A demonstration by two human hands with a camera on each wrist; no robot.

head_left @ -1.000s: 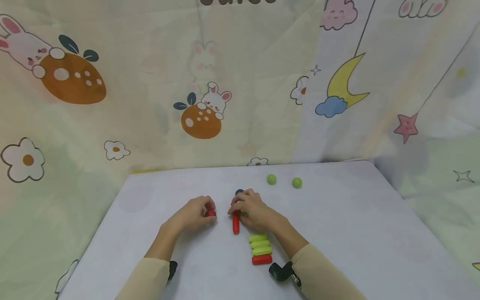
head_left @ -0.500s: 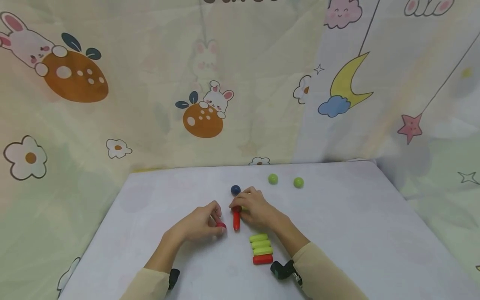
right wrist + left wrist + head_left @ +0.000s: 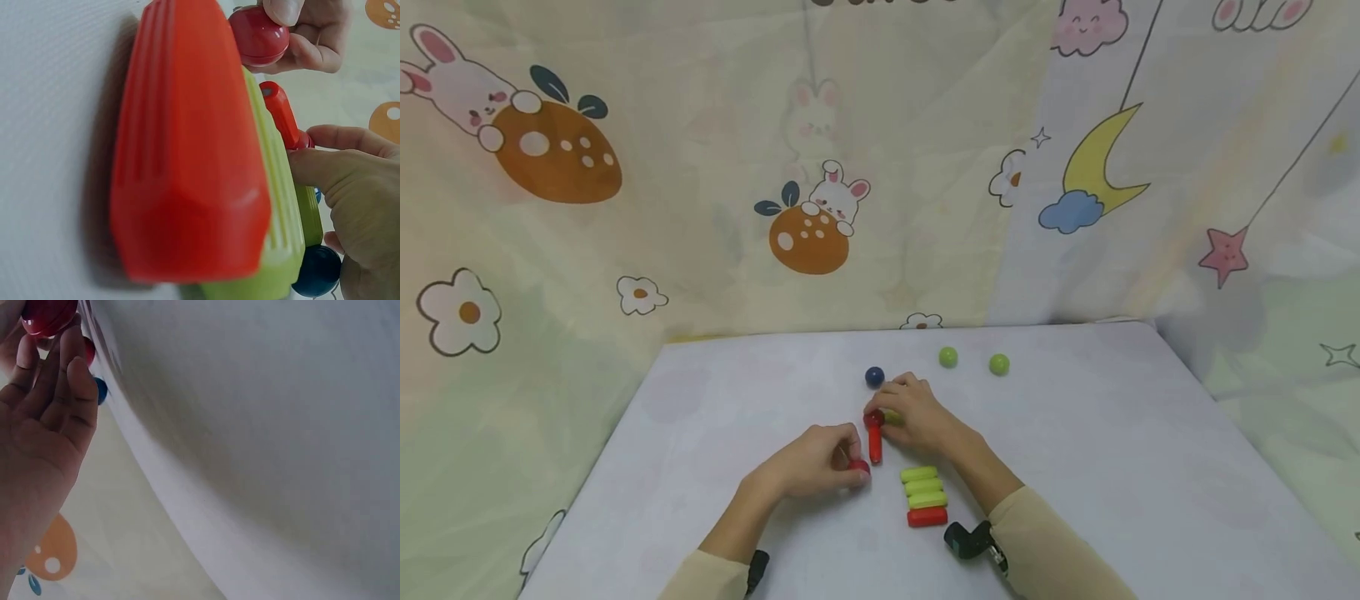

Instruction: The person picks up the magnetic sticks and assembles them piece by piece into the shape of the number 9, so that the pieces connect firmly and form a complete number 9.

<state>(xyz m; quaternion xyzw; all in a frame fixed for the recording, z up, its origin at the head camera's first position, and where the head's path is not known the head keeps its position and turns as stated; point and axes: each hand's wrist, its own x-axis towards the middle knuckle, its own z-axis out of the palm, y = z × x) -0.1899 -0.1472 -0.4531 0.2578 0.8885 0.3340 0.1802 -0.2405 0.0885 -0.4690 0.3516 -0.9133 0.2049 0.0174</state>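
Note:
In the head view my left hand (image 3: 816,460) pinches a shiny red ball (image 3: 860,468) between thumb and fingers, by the near end of a red rod (image 3: 876,447). Whether that ball touches the rod is unclear. My right hand (image 3: 919,417) pinches a second red ball (image 3: 873,418) at the rod's far end. From this ball a yellow-green rod (image 3: 892,417) runs rightward, partly under the right hand. The right wrist view shows a dark ball (image 3: 317,272) at the yellow-green rod's other end, beside the right palm.
Several yellow-green rods (image 3: 922,485) and one red rod (image 3: 927,517) lie side by side near the right forearm. A blue ball (image 3: 875,377) sits beyond the right hand. Two green balls (image 3: 948,357) stand farther back, before a printed cloth backdrop (image 3: 925,167).
My left hand has moved right and nearer with its red ball, up to the red rod's near end. The right hand stays almost in place, and the blue ball is now fully visible.

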